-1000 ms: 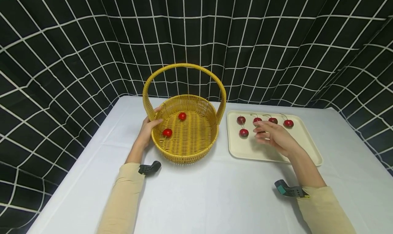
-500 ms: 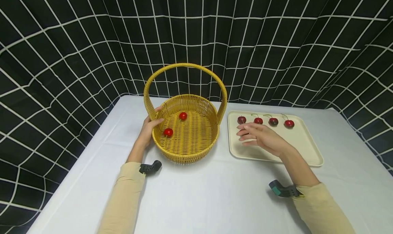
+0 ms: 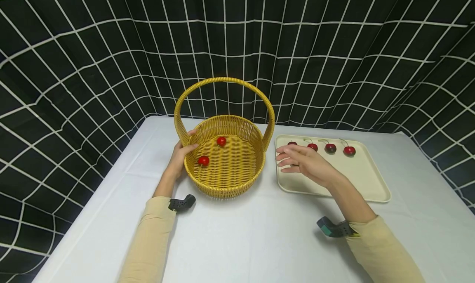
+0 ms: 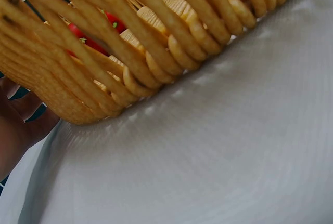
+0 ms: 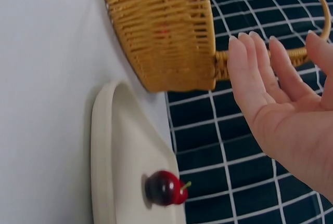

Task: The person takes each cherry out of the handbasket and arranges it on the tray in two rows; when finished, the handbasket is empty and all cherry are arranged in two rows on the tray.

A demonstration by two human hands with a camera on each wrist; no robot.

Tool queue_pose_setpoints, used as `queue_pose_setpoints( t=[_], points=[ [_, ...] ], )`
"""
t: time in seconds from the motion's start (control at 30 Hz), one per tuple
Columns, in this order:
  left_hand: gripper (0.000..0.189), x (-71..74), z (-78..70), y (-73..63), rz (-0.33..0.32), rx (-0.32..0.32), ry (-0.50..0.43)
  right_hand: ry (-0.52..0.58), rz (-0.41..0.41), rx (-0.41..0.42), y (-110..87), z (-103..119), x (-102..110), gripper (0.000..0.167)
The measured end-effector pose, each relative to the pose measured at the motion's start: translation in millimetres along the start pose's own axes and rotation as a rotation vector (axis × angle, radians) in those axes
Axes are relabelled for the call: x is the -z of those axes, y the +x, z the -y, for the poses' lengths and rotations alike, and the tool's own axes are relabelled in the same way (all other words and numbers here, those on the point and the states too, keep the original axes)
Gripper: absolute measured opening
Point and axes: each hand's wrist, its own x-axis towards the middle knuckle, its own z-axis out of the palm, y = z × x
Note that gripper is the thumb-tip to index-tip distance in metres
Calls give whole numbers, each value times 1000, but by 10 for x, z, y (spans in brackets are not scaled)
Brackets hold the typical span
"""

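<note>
A yellow woven basket (image 3: 239, 165) with a tall arched handle stands left of centre. My left hand (image 3: 177, 161) grips its left side, thumb over the rim; the left wrist view shows only part of that hand (image 4: 15, 130) beside the weave. Inside the basket lie a red cherry (image 3: 221, 141) and another cherry (image 3: 203, 161) with a stem. Over the left part of a cream tray (image 3: 345, 175) hovers my right hand (image 3: 309, 163), fingers extended and holding nothing. A dark cherry (image 5: 162, 187) on the tray shows in the right wrist view, mostly covered by the hand in the head view.
Along the tray's back edge sit several cherries, among them a dark one (image 3: 330, 148) and a red one (image 3: 349, 151). A white cloth (image 3: 237, 241) covers the table. Black grid-patterned curtain (image 3: 230, 35) surrounds the back and sides.
My right hand has moved left across the tray, uncovering cherries at the back and covering those at the left. The left hand stays at the basket.
</note>
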Motion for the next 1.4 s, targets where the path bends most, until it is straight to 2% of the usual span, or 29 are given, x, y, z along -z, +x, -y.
queue_pose_setpoints(
  t=[0.23,0.37,0.87,1.4],
  points=[
    [54,6,21,12,0,-5,-3,25,-14,-9,78,93,-167,46],
    [54,4,18,8,0,-6,-3,32,7,-20,123,151,-251,51],
    [55,6,9,-5,-2,5,17,49,81,-42,344,231,-455,45],
    [54,11,7,-2,-2,12,8,41,32,-94,599,226,-650,42]
  ],
)
